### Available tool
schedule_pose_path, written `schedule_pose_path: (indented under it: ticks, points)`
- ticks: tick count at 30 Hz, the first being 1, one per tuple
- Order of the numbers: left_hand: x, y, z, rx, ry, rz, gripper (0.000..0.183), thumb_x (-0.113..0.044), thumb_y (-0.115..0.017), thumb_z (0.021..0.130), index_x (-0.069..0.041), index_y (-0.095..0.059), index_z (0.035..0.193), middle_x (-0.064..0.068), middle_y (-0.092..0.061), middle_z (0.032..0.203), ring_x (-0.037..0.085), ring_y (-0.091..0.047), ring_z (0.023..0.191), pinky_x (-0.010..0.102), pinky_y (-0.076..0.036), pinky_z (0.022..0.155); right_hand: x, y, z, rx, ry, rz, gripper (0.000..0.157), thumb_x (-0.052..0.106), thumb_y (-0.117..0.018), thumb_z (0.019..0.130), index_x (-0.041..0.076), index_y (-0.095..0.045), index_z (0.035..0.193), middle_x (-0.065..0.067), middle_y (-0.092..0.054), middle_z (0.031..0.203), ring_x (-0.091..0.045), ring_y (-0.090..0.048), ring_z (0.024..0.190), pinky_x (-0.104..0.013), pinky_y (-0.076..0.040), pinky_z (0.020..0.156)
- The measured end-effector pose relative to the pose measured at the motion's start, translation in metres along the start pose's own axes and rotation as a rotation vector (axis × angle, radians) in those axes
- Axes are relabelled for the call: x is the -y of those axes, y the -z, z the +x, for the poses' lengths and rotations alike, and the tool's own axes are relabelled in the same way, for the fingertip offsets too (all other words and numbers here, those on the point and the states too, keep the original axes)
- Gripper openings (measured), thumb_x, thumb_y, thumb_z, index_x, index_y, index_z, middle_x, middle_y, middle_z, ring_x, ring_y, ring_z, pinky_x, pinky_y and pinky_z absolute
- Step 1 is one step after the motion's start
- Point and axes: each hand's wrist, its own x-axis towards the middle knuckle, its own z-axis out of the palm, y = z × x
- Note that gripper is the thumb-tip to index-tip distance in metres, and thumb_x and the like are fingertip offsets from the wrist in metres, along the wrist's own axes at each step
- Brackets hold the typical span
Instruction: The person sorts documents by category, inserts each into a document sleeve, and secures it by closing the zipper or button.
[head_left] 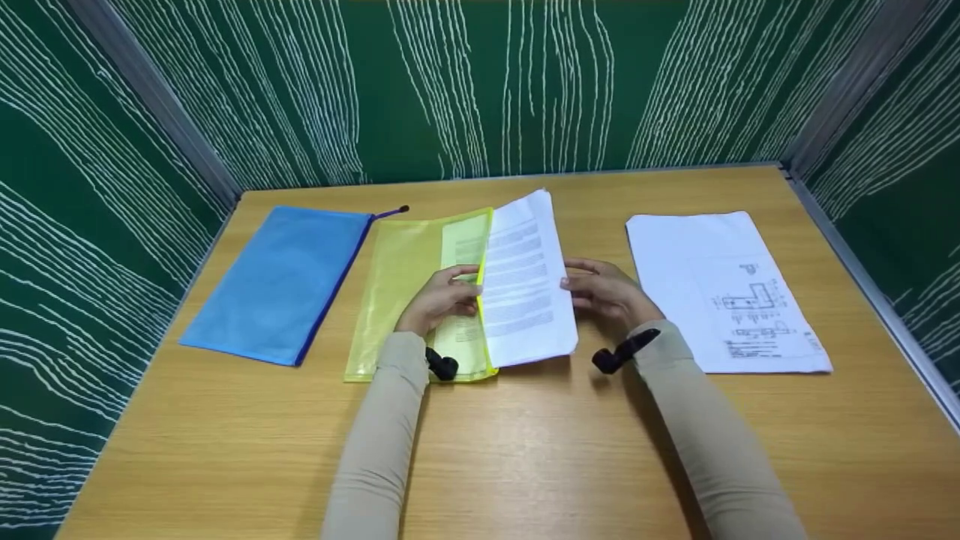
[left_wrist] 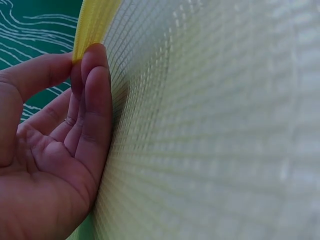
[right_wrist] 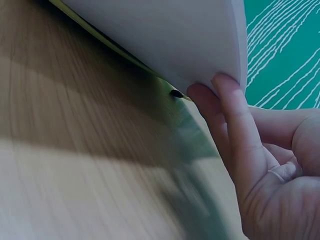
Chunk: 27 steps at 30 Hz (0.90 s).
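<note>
One blue pouch and one yellow pouch: two pouches in total. One text-printed paper stack and one drawing-printed paper stack: two stacks; sheets in each not countable. One left hand, one right hand: two hands. Two beige sleeves. Two black wrist devices. One wooden surface. Three green panels. Two grey corner posts.

No wording can be read in any view. Papers, projecting from the right edge of the yellow pouch: printed lines set in paragraph blocks; characters too small to identify. Further lines of print show through the right part of the pouch; likewise illegible. Sheet, to the right of the pouch: line drawing with small print around it; content cannot be made out.
</note>
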Motion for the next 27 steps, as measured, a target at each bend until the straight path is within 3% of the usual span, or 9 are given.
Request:
schedule_pose_path:
  ticks: [10,18,27]
  points:
    - [0.0,-0.001,0.0,0.007,-0.017,-0.008,0.05,-0.005,-0.062,0.092,-0.011,-0.048,0.139,0.002,-0.06,0.074,0.014,-0.06,0.063,0.028,-0.055,0.063,-0.004,-0.009,0.003,-0.019,0.009,-0.004,0.065,0.002,-0.06,0.093,0.008,-0.031,0.15,-0.001,-0.071,0.093,-0.014,-0.07,0.082,-0.022,-0.058,0.069]
    - [0.0,-0.004,0.0,-0.011,0.009,-0.031,0.048,-0.006,-0.062,0.092,-0.012,-0.05,0.137,0.005,-0.062,0.082,0.015,-0.061,0.068,0.028,-0.054,0.065,-0.009,-0.015,0.006,0.009,0.039,-0.015,0.063,0.0,-0.057,0.094,0.002,-0.027,0.15,0.001,-0.07,0.096,-0.014,-0.07,0.085,-0.024,-0.058,0.074]
    - [-0.001,-0.005,0.001,-0.016,0.01,-0.038,0.047,-0.005,-0.062,0.091,-0.012,-0.05,0.137,0.005,-0.063,0.081,0.015,-0.061,0.068,0.028,-0.054,0.065,-0.011,-0.023,0.009,-0.013,0.015,-0.018,0.059,-0.001,-0.056,0.093,0.005,-0.033,0.148,-0.004,-0.068,0.098,-0.015,-0.069,0.084,-0.024,-0.058,0.074]
